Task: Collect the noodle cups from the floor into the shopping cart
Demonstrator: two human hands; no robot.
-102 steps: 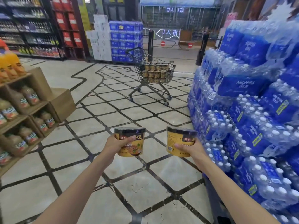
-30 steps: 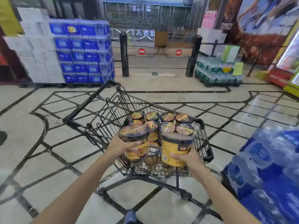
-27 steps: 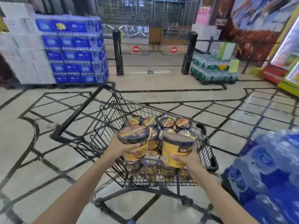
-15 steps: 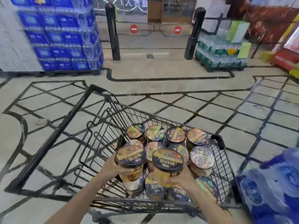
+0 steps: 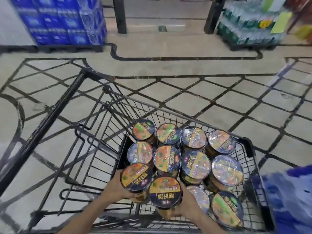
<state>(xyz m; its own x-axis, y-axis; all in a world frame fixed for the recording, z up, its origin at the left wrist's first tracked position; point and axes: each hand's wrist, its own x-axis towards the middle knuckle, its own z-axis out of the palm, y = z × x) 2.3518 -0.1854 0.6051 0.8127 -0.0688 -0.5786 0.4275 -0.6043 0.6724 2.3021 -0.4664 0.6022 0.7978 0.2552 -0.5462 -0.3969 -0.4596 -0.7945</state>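
Glossy film wraps the two round noodle cups I'm gripping inside the black wire shopping cart (image 5: pixel 194 119): my left hand (image 5: pixel 116 188) curls round one cup (image 5: pixel 135 176), my right hand (image 5: pixel 185 206) round the other (image 5: pixel 165 191). Beyond them, upright stacked cups (image 5: pixel 194 163) crowd the basket; farther off, blurred blue water packs (image 5: pixel 64 21).

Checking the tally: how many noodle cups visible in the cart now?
12. Back row of four, middle row of four, one in each of the hands, two lower at front right. More may sit hidden beneath.
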